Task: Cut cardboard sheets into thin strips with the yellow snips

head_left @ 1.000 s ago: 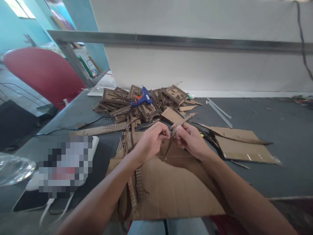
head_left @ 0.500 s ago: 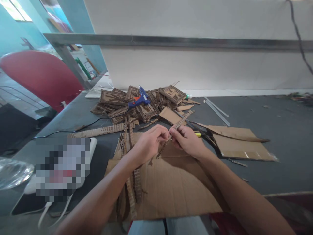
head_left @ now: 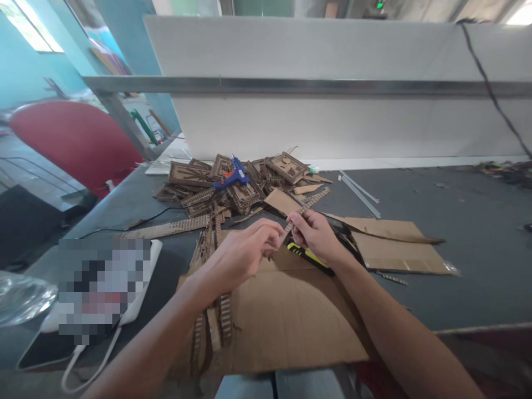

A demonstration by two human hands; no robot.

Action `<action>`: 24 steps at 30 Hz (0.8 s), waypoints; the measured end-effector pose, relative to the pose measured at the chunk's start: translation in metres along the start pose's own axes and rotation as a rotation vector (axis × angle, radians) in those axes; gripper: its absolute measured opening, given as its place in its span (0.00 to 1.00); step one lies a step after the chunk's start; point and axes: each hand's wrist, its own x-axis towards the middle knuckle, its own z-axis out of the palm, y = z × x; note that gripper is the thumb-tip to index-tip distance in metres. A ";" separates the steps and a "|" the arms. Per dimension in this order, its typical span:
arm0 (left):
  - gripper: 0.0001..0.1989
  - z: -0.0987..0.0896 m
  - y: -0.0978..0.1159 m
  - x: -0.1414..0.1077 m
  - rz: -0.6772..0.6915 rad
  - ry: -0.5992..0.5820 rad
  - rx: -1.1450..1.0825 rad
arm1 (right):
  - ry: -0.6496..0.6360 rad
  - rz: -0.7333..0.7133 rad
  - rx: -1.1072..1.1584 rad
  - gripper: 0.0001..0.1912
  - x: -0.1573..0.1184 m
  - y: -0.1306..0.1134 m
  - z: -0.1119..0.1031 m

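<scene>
Here, both hands [head_left: 313,235] grip a narrow, ribbed cardboard strip [head_left: 316,199].

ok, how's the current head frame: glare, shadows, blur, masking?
Head view: window blown out, upper left; head view: soft shadow on the cardboard sheet below the right hand; head view: ridges on the cardboard strip readable; head view: pixel blocks mask most of the white gadget; head view: area behind the red chair hazy.

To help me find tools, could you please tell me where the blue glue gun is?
In the head view, the blue glue gun lies left of centre, atop the corrugated cardboard pile, beyond the left hand.
</scene>
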 end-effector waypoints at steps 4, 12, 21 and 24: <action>0.09 -0.002 0.009 -0.003 -0.175 -0.027 0.083 | -0.050 -0.007 -0.062 0.26 -0.004 0.000 0.004; 0.06 0.016 -0.001 -0.001 -0.076 0.107 0.122 | -0.103 -0.052 -0.264 0.29 -0.012 -0.006 0.011; 0.04 0.020 -0.004 0.001 -0.113 0.151 0.156 | -0.079 -0.127 -0.264 0.27 -0.007 -0.002 0.006; 0.06 0.020 -0.003 0.003 -0.143 0.130 0.152 | -0.081 -0.131 -0.298 0.26 -0.008 -0.001 0.006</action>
